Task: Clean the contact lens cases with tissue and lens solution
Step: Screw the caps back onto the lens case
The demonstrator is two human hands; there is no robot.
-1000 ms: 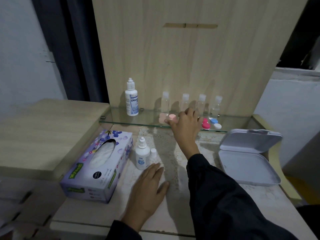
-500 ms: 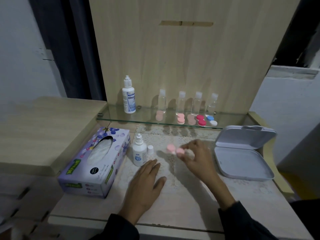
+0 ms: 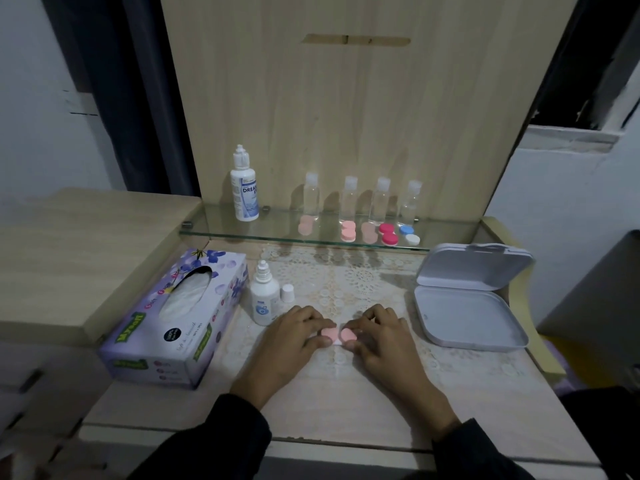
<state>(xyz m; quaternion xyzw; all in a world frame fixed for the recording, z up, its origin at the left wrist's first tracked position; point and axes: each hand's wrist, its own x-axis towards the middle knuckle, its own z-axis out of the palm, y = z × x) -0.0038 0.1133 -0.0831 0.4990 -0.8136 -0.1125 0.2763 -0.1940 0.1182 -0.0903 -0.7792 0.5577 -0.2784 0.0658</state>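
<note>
The case [image 3: 338, 335] is small and pink, two round matte caps side by side on a white base, low over the lace mat [image 3: 363, 282] mid-table, between the squat white plastic bottle [image 3: 265, 301] and the open grey hinged box [image 3: 467, 318]. The left hand [image 3: 294, 336] pinches its left cap and the right hand [image 3: 379, 336] its right cap, fingers curled. A flower-printed cardboard tissue box [image 3: 173, 317] lies left, and other cases [image 3: 388, 234], round and glossy, line the glass shelf [image 3: 450, 233] behind.
</note>
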